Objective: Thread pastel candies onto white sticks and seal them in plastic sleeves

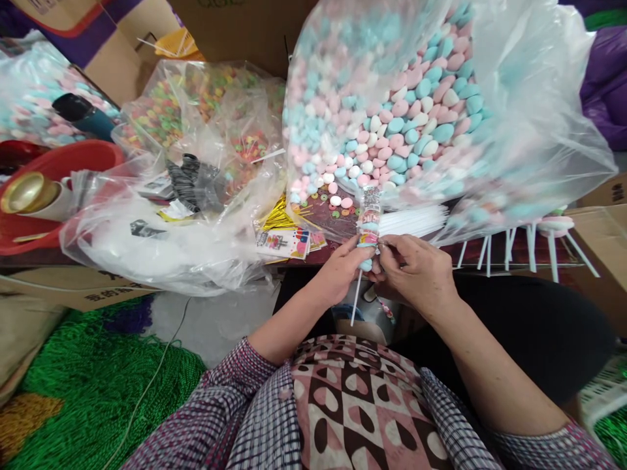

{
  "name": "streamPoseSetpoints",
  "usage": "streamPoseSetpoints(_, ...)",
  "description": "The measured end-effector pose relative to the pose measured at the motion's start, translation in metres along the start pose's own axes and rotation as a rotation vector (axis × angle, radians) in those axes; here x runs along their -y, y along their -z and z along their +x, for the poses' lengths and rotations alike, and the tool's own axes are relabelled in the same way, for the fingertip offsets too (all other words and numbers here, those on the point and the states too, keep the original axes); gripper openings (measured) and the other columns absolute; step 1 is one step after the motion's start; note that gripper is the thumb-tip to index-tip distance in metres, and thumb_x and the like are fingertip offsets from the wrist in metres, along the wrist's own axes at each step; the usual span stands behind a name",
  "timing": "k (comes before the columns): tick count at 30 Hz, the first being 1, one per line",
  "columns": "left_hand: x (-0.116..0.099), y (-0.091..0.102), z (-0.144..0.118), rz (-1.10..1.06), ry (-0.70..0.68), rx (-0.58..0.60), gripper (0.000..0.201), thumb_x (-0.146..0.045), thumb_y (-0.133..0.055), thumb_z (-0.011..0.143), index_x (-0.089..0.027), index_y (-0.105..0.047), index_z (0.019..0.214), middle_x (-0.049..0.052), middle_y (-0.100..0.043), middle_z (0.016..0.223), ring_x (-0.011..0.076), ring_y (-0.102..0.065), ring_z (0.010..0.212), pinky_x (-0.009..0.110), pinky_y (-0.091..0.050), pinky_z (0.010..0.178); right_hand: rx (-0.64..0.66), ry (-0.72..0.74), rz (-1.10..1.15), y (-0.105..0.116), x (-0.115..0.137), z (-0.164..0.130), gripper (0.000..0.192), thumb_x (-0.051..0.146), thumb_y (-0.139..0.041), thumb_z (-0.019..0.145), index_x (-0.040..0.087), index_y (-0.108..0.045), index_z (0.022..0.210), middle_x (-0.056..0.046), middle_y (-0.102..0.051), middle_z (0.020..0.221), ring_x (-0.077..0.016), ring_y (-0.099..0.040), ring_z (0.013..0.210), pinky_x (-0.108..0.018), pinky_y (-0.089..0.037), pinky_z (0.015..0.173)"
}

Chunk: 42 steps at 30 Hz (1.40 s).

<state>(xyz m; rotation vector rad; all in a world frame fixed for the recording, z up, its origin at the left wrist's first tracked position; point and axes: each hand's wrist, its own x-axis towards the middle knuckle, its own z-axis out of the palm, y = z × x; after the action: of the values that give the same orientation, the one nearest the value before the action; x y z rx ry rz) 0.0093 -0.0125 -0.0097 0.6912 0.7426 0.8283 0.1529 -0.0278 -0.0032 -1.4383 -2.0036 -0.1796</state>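
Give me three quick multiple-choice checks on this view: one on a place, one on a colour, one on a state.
1. Where is the big candy bag?
A. behind the hands
B. on the floor
C. in the red bowl

2. What colours are its candies?
A. pink, blue, white
B. black, gold
C. all green

3. The candy skewer is:
A. lying on the table
B. held by both hands
C. inside a box

Answers:
1 A, it rises beyond the left hand and right hand.
2 A, pastel pieces show through the plastic.
3 B, fingers of both hands pinch it.
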Motion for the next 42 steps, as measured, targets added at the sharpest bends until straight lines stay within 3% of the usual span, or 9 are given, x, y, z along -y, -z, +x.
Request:
streamPoseSetpoints(7, 0.006, -0.005, 0.001, -0.018, -0.052, -0.124, 0.025, -0.033, -0.067, 0.073, -0.017, -0.062, 0.092, -0.004, -0.055, 0.06, 0.0087, -0.049, 0.05, 0.023, -0.042, 0.05, 0.051, -0.047, -0.081, -0.006, 0.004, -0.002, 0.012, 0.018, -0.052, 0.081, 0.021, -0.061, 0.074, -0.003, -0.067, 0.067, -0.0184, -0.063, 0.065, -0.028, -0.042, 0.06)
streamPoseSetpoints(12, 0.015, -0.001, 0.002, 0.148, -0.113, -0.209, 0.042, -0.031, -0.063, 0.079, -0.021, -0.058, 0.12, -0.001, -0.065, 0.084, 0.0089, -0.053, 0.06, 0.019, -0.043, 0.05, 0.077, -0.029, -0.085, -0.009, 0.005, -0.006, 0.012, 0.019, -0.053, 0.08, 0.021, -0.057, 0.069, -0.002, -0.064, 0.063, -0.0182, -0.06, 0.063, -0.028, -0.038, 0.058)
streamPoseSetpoints(17, 0.018, 0.001, 0.004, 0.186, -0.186, -0.258, 0.04, -0.032, -0.062, 0.083, -0.021, -0.06, 0.121, 0.003, -0.068, 0.107, 0.0119, -0.06, 0.081, 0.021, -0.05, 0.066, 0.039, 0.018, -0.132, -0.012, 0.006, -0.009, 0.015, 0.016, -0.052, 0.081, 0.021, -0.054, 0.067, -0.002, -0.06, 0.06, -0.0174, -0.057, 0.059, -0.028, -0.036, 0.056)
streamPoseSetpoints(24, 0.002, -0.006, -0.002, -0.18, -0.011, -0.124, 0.034, -0.019, -0.067, 0.067, -0.015, -0.071, 0.1, 0.002, -0.07, 0.085, 0.0096, -0.056, 0.066, 0.021, -0.045, 0.062, 0.026, -0.076, -0.053, -0.009, -0.001, -0.012, 0.007, 0.019, -0.052, 0.079, 0.022, -0.058, 0.076, -0.002, -0.065, 0.066, -0.0178, -0.06, 0.06, -0.028, -0.041, 0.057)
streamPoseSetpoints(28, 0.002, -0.009, -0.002, -0.215, -0.007, -0.136, 0.032, -0.019, -0.074, 0.063, -0.016, -0.073, 0.095, 0.001, -0.07, 0.083, 0.009, -0.057, 0.066, 0.021, -0.043, 0.061, 0.021, -0.051, -0.037, -0.008, -0.001, -0.012, 0.009, 0.019, -0.053, 0.08, 0.022, -0.057, 0.073, -0.002, -0.064, 0.064, -0.0178, -0.06, 0.06, -0.028, -0.043, 0.058)
streamPoseSetpoints(32, 0.008, -0.008, 0.001, -0.192, -0.024, -0.159, 0.038, -0.02, -0.075, 0.064, -0.019, -0.073, 0.102, 0.001, -0.071, 0.085, 0.0105, -0.059, 0.072, 0.022, -0.044, 0.065, 0.051, -0.017, -0.081, -0.009, 0.0, -0.014, 0.013, 0.018, -0.052, 0.082, 0.022, -0.056, 0.07, -0.001, -0.062, 0.061, -0.0179, -0.06, 0.06, -0.028, -0.043, 0.058)
streamPoseSetpoints(37, 0.013, -0.004, 0.006, -0.002, -0.074, -0.232, 0.048, -0.022, -0.07, 0.07, -0.022, -0.069, 0.118, -0.001, -0.069, 0.084, 0.0092, -0.057, 0.068, 0.02, -0.041, 0.057, 0.048, -0.138, 0.048, -0.004, 0.0, -0.016, 0.012, 0.021, -0.054, 0.086, 0.021, -0.063, 0.094, -0.004, -0.07, 0.082, -0.0182, -0.066, 0.069, -0.029, -0.049, 0.062)
streamPoseSetpoints(39, 0.015, -0.004, 0.006, 0.076, -0.103, -0.257, 0.049, -0.02, -0.067, 0.072, -0.022, -0.067, 0.121, -0.002, -0.07, 0.088, 0.0093, -0.057, 0.071, 0.021, -0.043, 0.061, 0.022, -0.135, 0.084, -0.001, 0.002, -0.015, 0.017, 0.022, -0.056, 0.087, 0.021, -0.063, 0.104, -0.006, -0.072, 0.091, -0.0189, -0.069, 0.077, -0.03, -0.052, 0.067)
streamPoseSetpoints(42, 0.015, -0.006, 0.005, 0.077, -0.119, -0.256, 0.047, -0.015, -0.064, 0.072, -0.023, -0.069, 0.118, -0.001, -0.071, 0.099, 0.0104, -0.058, 0.079, 0.024, -0.047, 0.074, 0.015, -0.081, 0.069, -0.001, 0.004, -0.013, 0.015, 0.023, -0.058, 0.089, 0.02, -0.064, 0.103, -0.008, -0.073, 0.094, -0.0206, -0.07, 0.083, -0.031, -0.054, 0.069)
